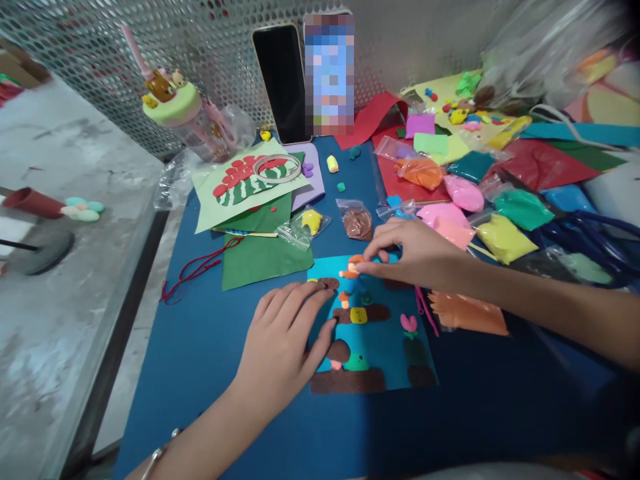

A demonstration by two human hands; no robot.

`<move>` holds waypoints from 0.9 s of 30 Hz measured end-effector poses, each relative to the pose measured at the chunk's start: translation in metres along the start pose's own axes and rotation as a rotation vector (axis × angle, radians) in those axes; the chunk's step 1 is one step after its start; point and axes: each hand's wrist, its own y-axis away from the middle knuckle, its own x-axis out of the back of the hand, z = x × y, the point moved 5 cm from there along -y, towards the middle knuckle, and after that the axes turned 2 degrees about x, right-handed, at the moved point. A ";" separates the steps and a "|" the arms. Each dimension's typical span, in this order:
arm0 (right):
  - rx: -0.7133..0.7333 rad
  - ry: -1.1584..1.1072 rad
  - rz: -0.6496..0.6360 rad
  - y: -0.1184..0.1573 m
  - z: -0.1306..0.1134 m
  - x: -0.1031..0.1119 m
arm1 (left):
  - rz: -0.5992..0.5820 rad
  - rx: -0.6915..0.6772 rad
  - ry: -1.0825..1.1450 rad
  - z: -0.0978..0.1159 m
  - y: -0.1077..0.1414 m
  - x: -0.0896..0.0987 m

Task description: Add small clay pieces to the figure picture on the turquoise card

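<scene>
A blue sheet [385, 340] lies on the dark blue table, bearing flat clay shapes: brown bars, a yellow block [359, 315], a green mound [357, 362] and a pink tulip shape [409, 324]. Near its top edge is a small orange clay figure [352, 267]. My right hand [400, 250] reaches in from the right, thumb and index finger closed at the figure's right side; whatever is between the fingertips is too small to make out. My left hand [287, 327] rests palm down with fingers spread over the sheet's left edge.
Bags of coloured clay [421, 172] crowd the right side beside dark blue scissors [590, 240]. Behind stand a black phone [281, 83] and a lit phone [329, 73]. A lidded cup [193, 120], papers [265, 260] and red cord [197, 267] occupy the left.
</scene>
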 end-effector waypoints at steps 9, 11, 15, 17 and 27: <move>0.048 0.013 0.008 0.009 0.006 -0.002 | -0.006 -0.048 0.038 0.005 0.001 -0.003; 0.013 0.000 0.020 0.009 0.007 0.003 | -0.015 -0.061 0.040 0.006 0.001 -0.004; -0.048 -0.003 0.029 0.008 0.013 0.010 | -0.018 -0.075 0.034 0.007 0.002 -0.004; -0.041 0.005 0.022 0.007 0.014 0.011 | -0.017 -0.078 0.038 0.007 0.002 -0.004; -0.057 0.029 0.104 0.012 0.028 0.028 | -0.008 -0.089 0.046 0.007 0.002 -0.004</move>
